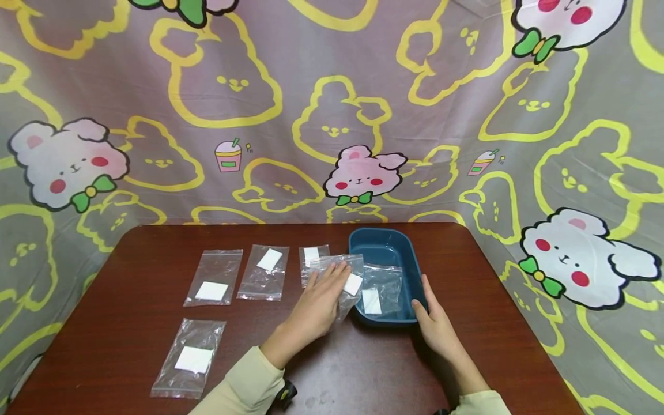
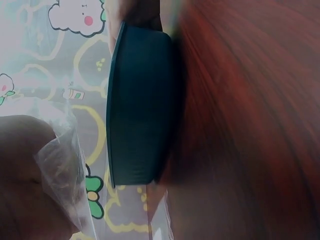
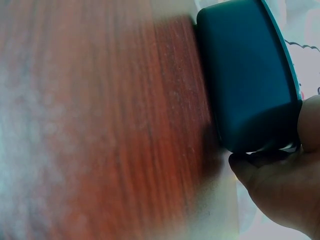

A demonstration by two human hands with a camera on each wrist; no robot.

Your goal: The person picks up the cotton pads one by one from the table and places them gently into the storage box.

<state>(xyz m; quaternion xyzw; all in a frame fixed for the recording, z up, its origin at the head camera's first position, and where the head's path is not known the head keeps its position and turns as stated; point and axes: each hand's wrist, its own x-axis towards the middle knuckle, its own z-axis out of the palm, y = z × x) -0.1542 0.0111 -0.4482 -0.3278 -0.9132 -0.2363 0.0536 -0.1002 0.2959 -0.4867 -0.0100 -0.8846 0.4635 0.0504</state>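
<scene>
Gripping a bag in the left hand, by the tub, and the tub in the right hand. Seemingly early: done with one packet, inside between the hands; leaving four others on the worktop, leftward of both.

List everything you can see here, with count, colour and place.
Table: one, brown, in front of the person
Bin: one, blue, on the table, right of centre
Bags: six, clear, four on the table, one in the bin, one held at its left side
Cards: six, white, one with each bag
Curtain: one, grey with coloured prints, behind the table
Sleeves: two, cream, bottom edge
Left fingers: one set, bare, holding a bag
Right fingers: one set, bare, holding the bin's right side
</scene>
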